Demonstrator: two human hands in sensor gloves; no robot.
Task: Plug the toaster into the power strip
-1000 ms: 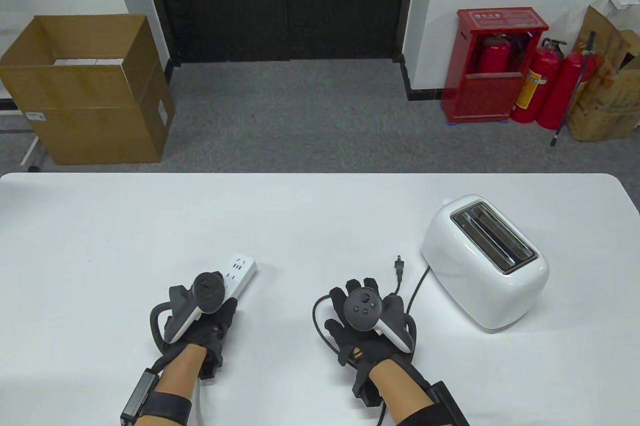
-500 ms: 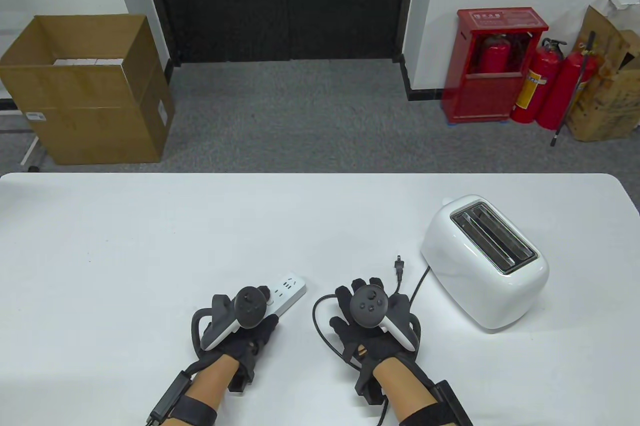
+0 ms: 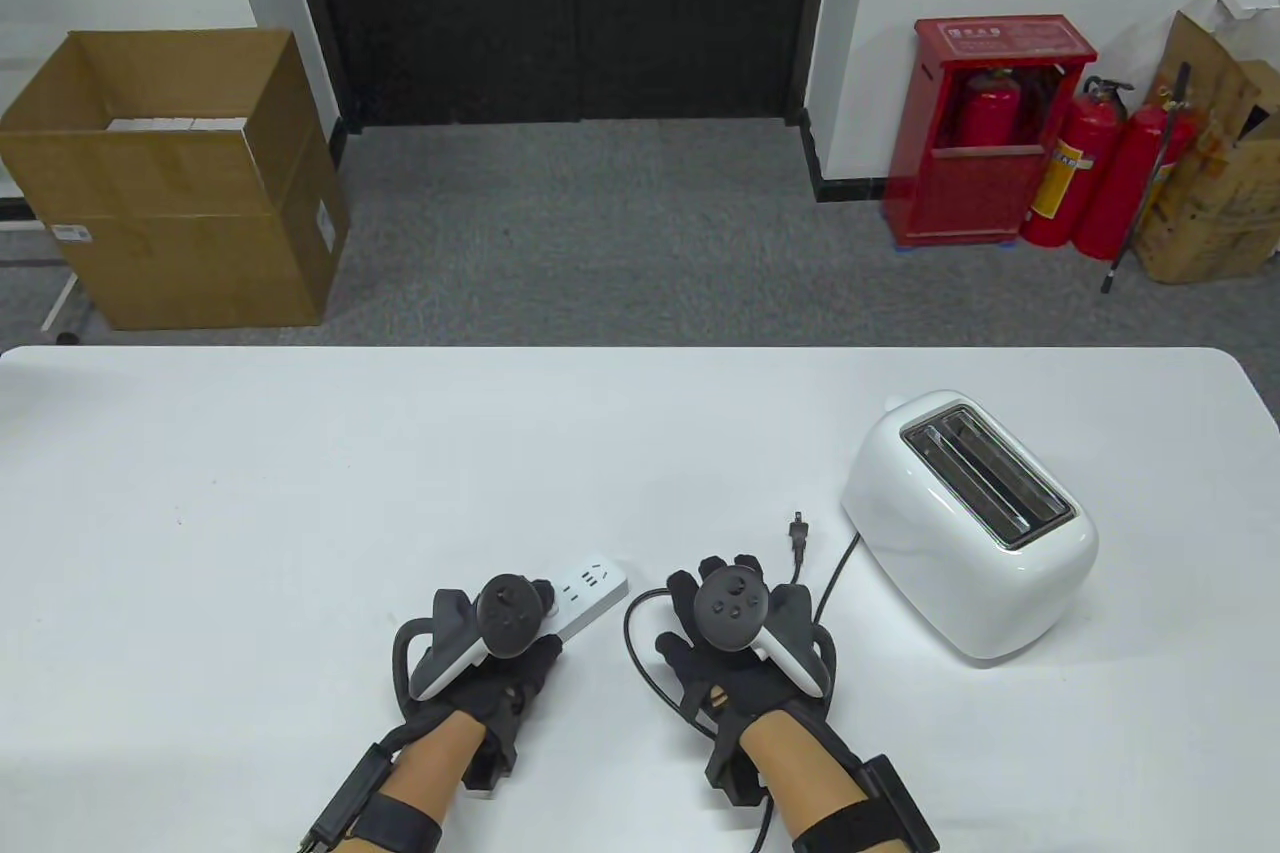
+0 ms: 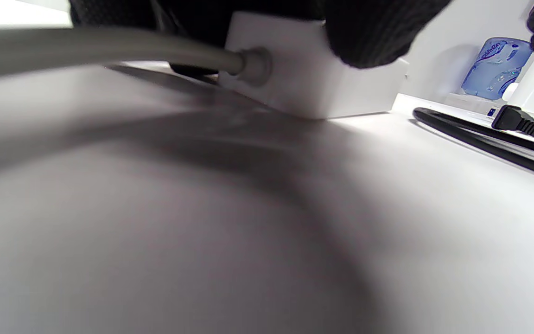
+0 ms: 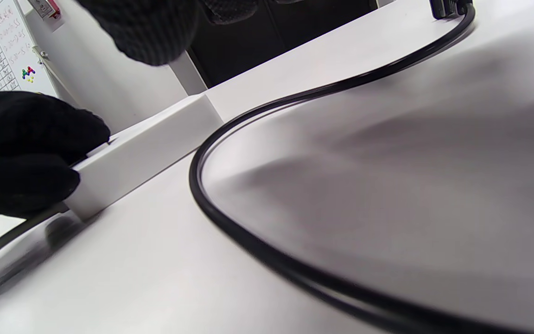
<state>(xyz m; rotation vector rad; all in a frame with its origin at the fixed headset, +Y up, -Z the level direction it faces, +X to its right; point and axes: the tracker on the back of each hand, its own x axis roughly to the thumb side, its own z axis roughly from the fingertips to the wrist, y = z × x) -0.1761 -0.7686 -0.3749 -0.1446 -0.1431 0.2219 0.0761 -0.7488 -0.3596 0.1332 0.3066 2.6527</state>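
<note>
On the table (image 3: 300, 453), the power strip (image 3: 592, 585) lies near the front edge under the left hand (image 3: 490, 643) — the plug (image 3: 798, 533) right of it, the toaster (image 3: 968, 523) further right, the right hand (image 3: 735, 633) between strip and toaster.

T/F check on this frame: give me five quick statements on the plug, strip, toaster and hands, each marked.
1. The left hand holds the power strip. True.
2. The plug is already in the strip. False: it lies loose on the table, apart from the strip.
3. The right hand grips the plug. False: the plug lies beyond its fingertips, untouched.
4. The toaster stands upright on the table's right side, slots up. True.
5. The black cord loops on the table between the two hands. True.
</note>
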